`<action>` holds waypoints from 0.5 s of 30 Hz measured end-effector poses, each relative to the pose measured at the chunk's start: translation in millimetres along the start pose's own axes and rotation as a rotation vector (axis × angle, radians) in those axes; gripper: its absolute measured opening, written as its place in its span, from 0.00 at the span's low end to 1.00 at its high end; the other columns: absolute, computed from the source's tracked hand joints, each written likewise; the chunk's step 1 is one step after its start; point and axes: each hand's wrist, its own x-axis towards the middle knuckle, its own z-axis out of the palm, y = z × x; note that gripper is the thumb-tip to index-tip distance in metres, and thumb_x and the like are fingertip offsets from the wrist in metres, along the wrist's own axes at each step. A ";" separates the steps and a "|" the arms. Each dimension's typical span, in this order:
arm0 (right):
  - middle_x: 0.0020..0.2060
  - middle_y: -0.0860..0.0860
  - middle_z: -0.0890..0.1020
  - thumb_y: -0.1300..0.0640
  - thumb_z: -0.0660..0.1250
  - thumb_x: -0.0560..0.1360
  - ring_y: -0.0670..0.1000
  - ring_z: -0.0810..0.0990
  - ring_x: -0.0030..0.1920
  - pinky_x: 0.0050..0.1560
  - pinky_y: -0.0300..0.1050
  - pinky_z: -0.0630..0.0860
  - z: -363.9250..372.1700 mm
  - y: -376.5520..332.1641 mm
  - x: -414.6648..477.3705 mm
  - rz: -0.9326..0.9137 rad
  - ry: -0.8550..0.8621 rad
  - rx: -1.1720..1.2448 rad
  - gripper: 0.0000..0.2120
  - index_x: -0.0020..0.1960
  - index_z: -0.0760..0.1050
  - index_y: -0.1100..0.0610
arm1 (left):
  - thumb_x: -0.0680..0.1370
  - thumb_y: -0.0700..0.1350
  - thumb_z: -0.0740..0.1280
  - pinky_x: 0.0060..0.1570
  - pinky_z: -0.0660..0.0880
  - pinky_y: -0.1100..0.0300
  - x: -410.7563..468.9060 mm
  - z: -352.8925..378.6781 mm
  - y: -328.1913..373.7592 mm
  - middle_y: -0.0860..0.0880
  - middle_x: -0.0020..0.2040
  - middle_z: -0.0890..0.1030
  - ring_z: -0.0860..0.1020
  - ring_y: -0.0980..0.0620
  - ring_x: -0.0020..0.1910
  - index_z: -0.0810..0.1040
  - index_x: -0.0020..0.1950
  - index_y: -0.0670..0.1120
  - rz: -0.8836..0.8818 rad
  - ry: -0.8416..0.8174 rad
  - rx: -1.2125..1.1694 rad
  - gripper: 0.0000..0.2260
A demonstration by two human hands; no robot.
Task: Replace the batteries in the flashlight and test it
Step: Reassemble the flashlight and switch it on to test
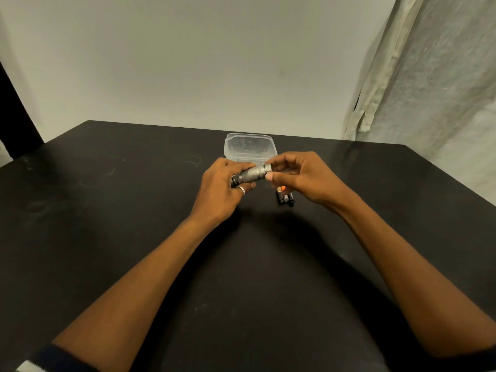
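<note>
A dark sleeve [51,357] with a pale cuff edge sits at the lower left corner of the frame. From there and from the lower right, two bare forearms reach up toward the middle over the black counter [107,224].

The left hand [220,191], with a silver ring [241,189] on one finger, has its fingers curled round the darker end of the flashlight [253,175]. The right hand [303,175] pinches the lighter, ringed end between thumb and fingertips. The flashlight is a short grey metal tube with a knurled body. It lies roughly level between the two hands at the centre of the frame, raised off the counter.

Just below the right hand, a few small batteries [285,197] lie side by side on the counter, one showing an orange end. Behind the hands stands a clear plastic container [249,145], its near edge hidden by the fingers.

A plain pale wall [188,49] fills the upper frame, and a light curtain [429,76] hangs at the upper right.
</note>
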 end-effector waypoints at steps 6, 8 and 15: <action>0.35 0.53 0.87 0.40 0.66 0.79 0.50 0.87 0.34 0.36 0.42 0.82 8.7 1.2 0.8 0.047 0.075 -0.159 0.21 0.44 0.84 0.57 | 0.74 0.42 0.77 0.50 0.66 0.80 0.0 -0.3 0.9 0.50 0.53 0.78 0.75 0.62 0.48 0.82 0.65 0.49 0.011 -0.004 -0.001 0.19; 0.37 0.52 0.87 0.39 0.66 0.79 0.50 0.88 0.36 0.39 0.45 0.84 7.6 2.5 0.3 0.027 0.092 -0.183 0.20 0.46 0.84 0.55 | 0.74 0.42 0.77 0.51 0.66 0.80 0.3 -0.1 0.8 0.50 0.53 0.78 0.75 0.60 0.48 0.82 0.65 0.49 0.010 -0.001 0.002 0.20; 0.48 0.53 0.87 0.61 0.75 0.75 0.53 0.88 0.46 0.46 0.46 0.86 1.1 3.5 0.9 -0.027 0.007 -0.018 0.14 0.60 0.81 0.56 | 0.74 0.41 0.77 0.51 0.65 0.81 0.5 -0.1 -0.4 0.49 0.53 0.78 0.75 0.57 0.50 0.83 0.64 0.49 0.015 0.006 0.014 0.19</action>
